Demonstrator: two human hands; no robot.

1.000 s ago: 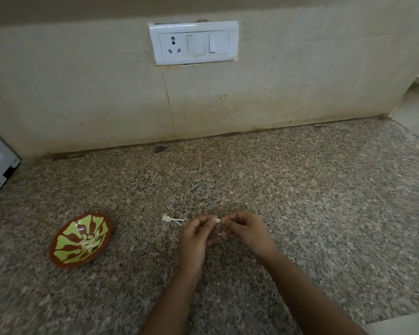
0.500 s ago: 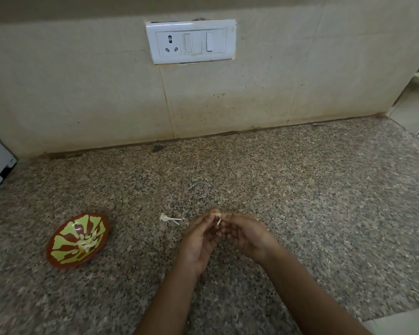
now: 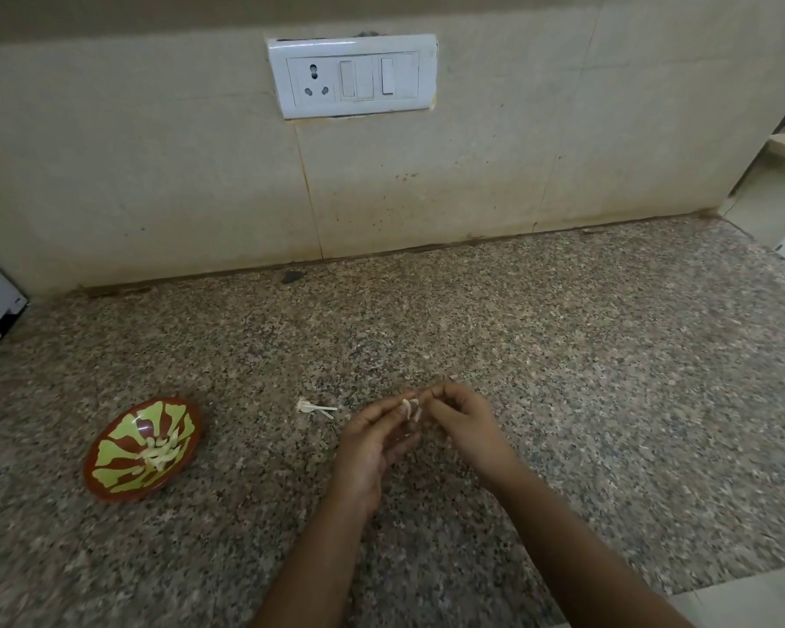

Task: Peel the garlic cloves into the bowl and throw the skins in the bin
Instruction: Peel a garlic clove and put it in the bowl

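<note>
Head view: the bowl [image 3: 109,439] already holds several peeled cloves [image 3: 162,451]. Well right of the bowl, the left hand [image 3: 372,441] and right hand [image 3: 465,423] pinch a garlic clove [image 3: 412,407] between curled fingertips; it looks half-skinned. Loose skins [image 3: 313,407] lie between bowl and hands, still to be binned; no bin shows.

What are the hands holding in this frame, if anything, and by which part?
A small garlic clove, pinched at its upper end between fingertips of the left hand and right hand; skin hangs below.

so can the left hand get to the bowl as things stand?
Probably yes: only bare countertop lies between left hand and bowl. It is busy, though, pinching the garlic clove with the right hand.
</note>
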